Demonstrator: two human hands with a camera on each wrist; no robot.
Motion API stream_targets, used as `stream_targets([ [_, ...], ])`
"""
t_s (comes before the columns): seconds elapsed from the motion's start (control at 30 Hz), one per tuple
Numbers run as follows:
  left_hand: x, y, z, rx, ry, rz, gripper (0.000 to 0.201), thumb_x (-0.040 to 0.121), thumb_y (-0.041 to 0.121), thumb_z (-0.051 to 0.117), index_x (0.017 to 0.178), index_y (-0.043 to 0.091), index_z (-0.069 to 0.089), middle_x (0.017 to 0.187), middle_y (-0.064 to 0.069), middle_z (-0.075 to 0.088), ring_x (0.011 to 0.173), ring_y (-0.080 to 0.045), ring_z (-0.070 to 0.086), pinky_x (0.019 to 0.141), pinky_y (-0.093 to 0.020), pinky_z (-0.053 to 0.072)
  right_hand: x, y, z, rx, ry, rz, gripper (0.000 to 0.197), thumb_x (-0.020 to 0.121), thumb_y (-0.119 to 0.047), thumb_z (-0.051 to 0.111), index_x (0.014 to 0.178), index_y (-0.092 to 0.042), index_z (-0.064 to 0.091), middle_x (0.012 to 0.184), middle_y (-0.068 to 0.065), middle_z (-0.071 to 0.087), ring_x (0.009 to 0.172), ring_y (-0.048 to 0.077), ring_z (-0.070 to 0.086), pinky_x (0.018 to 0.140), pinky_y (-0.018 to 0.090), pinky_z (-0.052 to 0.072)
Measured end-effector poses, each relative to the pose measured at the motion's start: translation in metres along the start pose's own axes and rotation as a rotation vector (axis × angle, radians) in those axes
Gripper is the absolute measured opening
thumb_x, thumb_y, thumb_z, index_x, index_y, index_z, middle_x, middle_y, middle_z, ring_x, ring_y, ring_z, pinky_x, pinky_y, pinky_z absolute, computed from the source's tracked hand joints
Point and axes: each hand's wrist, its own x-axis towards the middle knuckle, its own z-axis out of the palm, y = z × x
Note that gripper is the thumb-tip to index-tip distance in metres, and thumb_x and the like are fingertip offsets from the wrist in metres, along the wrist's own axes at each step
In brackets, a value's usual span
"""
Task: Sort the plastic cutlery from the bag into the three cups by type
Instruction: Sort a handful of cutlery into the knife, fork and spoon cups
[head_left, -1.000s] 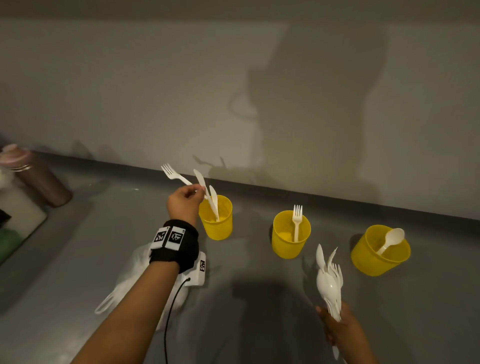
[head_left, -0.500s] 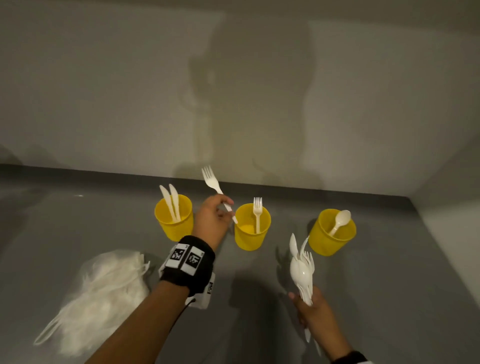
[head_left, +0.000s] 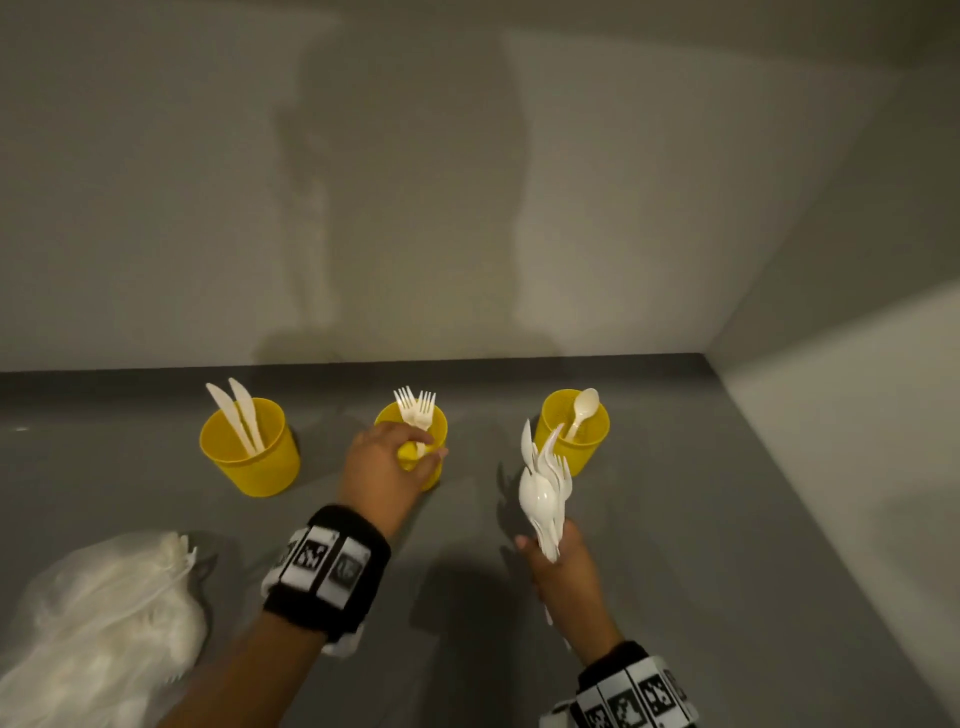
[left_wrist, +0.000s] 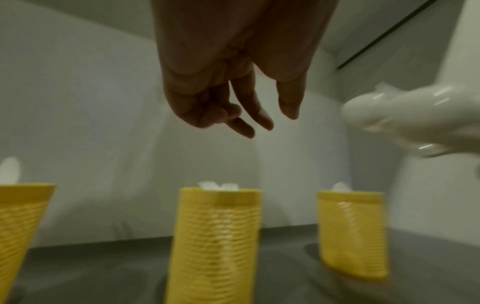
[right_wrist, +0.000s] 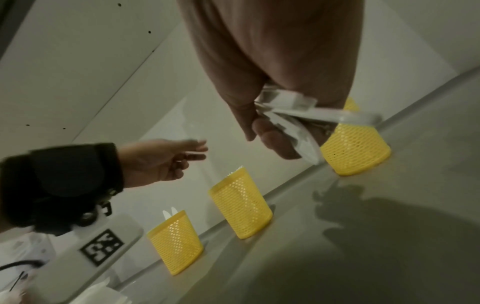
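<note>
Three yellow cups stand in a row along the far wall on the grey counter (head_left: 675, 597): the knife cup (head_left: 249, 457) at ten o'clock of the left hand holds two knives (head_left: 240, 415), the fork cup (head_left: 434, 423) at twelve holds two forks (head_left: 415, 408), and the spoon cup (head_left: 571, 431) at two holds one spoon (head_left: 582, 410). The left hand (head_left: 387, 467) hangs just in front of the fork cup with its fingers (left_wrist: 249, 115) loose and slack, holding nothing; the left wrist view shows them empty above the cup rim. That suggests a fork drop is just finished, though the pictures alone cannot prove it.

The right hand (head_left: 558, 564) sits at four o'clock of the fork cup, fingers wrapped round the handles of a bundle (head_left: 543, 493) of mixed cutlery that fans upward, a spoon bowl facing the camera with fork tines and a knife tip behind it. The bag (head_left: 98, 623) lies crumpled at eight o'clock, well apart from the cups, and seems to hold more pieces, though this is blurred.

Sorting looks early on. The next move likely calls for the left hand to reach across to the bundle, pinch one piece by its upper end, draw it free without loosening the rest, and carry it to the matching cup.
</note>
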Motion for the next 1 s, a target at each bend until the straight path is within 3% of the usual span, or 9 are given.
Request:
stream_targets([
  [0.07,-0.031,0.022,0.009,-0.151,-0.117,-0.012,0.017,0.067,0.042,0.074,0.072,0.028,0.065,0.083,0.002,0.065,0.071,0.000,0.054,0.068,-0.018,0.041,-0.002,-0.008,0.004,0.058,0.031,-0.024,0.014,0.077,-0.016,0.063,0.087,-0.020,0.054,0.064,-0.010,0.050,0.048,-0.003,0.047,0.050,0.013,0.038],
  [0.13,-0.056,0.040,0.023,-0.297,-0.237,-0.065,0.023,0.060,0.045,0.077,0.072,0.029,0.065,0.080,0.006,0.065,0.068,0.007,0.054,0.059,-0.007,0.037,-0.004,-0.017,0.012,0.097,0.050,-0.030,0.016,0.074,-0.023,0.060,0.088,-0.016,0.056,0.062,-0.009,0.055,0.055,-0.003,0.051,0.055,0.018,0.042],
  [0.2,-0.070,0.047,0.036,-0.361,-0.265,-0.073,0.039,0.054,0.053,0.073,0.077,0.023,0.068,0.079,0.005,0.065,0.066,0.008,0.054,0.058,-0.005,0.037,-0.005,-0.020,0.014,0.041,-0.017,-0.104,0.011,0.083,-0.020,0.054,0.090,-0.013,0.058,0.062,-0.010,0.062,0.061,-0.001,0.058,0.059,0.020,0.048],
  [0.27,-0.074,0.052,0.041,-0.382,-0.235,-0.076,0.029,0.062,0.041,0.075,0.075,0.017,0.066,0.069,0.006,0.060,0.058,0.006,0.051,0.054,-0.007,0.037,-0.010,-0.025,0.017,-0.003,-0.089,-0.154,0.011,0.089,-0.017,0.046,0.090,-0.020,0.056,0.064,-0.009,0.062,0.061,-0.001,0.061,0.057,0.015,0.050],
  [0.37,-0.074,0.056,0.036,-0.467,-0.216,-0.094,0.011,0.072,0.016,0.075,0.069,0.018,0.064,0.054,0.010,0.059,0.048,0.005,0.051,0.050,-0.007,0.037,-0.012,-0.025,0.021,0.134,-0.067,-0.147,0.033,0.069,-0.034,0.066,0.100,-0.031,0.055,0.087,-0.005,0.068,0.085,0.006,0.067,0.077,0.026,0.055],
  [0.43,-0.072,0.056,0.029,-0.538,-0.230,-0.116,0.018,0.073,0.009,0.073,0.065,0.022,0.063,0.046,0.014,0.061,0.045,0.006,0.052,0.051,-0.007,0.039,-0.012,-0.023,0.017,0.088,-0.071,-0.175,0.036,0.071,-0.027,0.072,0.102,-0.034,0.054,0.095,-0.004,0.068,0.092,0.007,0.067,0.080,0.029,0.054],
  [0.53,-0.066,0.059,0.017,-0.651,-0.317,-0.135,0.016,0.077,0.002,0.067,0.069,0.016,0.066,0.049,0.014,0.067,0.049,0.004,0.059,0.056,-0.013,0.047,-0.014,-0.025,0.011,0.166,-0.167,-0.171,0.037,0.073,-0.018,0.066,0.105,-0.030,0.052,0.087,-0.009,0.065,0.075,0.000,0.065,0.064,0.015,0.049],
  [0.63,-0.062,0.066,0.011,-0.638,-0.433,-0.080,0.024,0.081,-0.001,0.061,0.067,0.018,0.066,0.050,0.015,0.067,0.053,0.008,0.060,0.057,-0.007,0.046,-0.022,-0.034,0.004,0.242,-0.182,-0.156,0.032,0.079,-0.029,0.055,0.111,-0.032,0.049,0.059,-0.009,0.058,0.047,0.005,0.044,0.042,0.020,0.036],
  [1.0,-0.054,0.090,0.026,-0.654,-0.499,-0.058,0.018,0.082,0.002,0.060,0.083,0.017,0.069,0.056,0.015,0.069,0.058,0.005,0.061,0.061,-0.009,0.050,-0.023,-0.038,-0.027,0.274,-0.025,-0.129,0.016,0.093,-0.034,0.040,0.104,-0.030,0.051,0.059,-0.003,0.054,0.048,0.005,0.049,0.045,0.022,0.044],
])
